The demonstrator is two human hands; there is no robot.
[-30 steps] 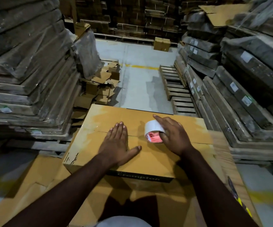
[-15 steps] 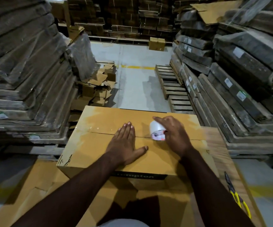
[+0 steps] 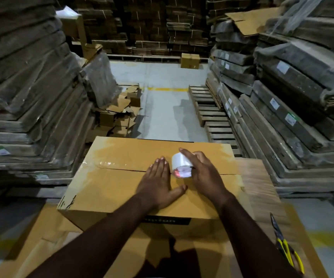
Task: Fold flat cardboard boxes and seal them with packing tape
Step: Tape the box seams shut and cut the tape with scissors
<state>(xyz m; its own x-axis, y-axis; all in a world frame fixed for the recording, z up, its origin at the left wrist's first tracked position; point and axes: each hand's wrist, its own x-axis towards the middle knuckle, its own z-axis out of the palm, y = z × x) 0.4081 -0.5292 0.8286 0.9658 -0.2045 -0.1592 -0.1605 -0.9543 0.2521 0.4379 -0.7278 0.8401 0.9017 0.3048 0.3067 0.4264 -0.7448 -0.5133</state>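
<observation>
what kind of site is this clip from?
Most likely a packaging warehouse: wrapped stacks of flat cardboard line both sides, wooden pallets lie on the concrete floor, and a box is being taped.

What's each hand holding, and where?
Right hand grips the tape roll around its outer rim. Left hand holds nothing; it presses flat on the box.
</observation>
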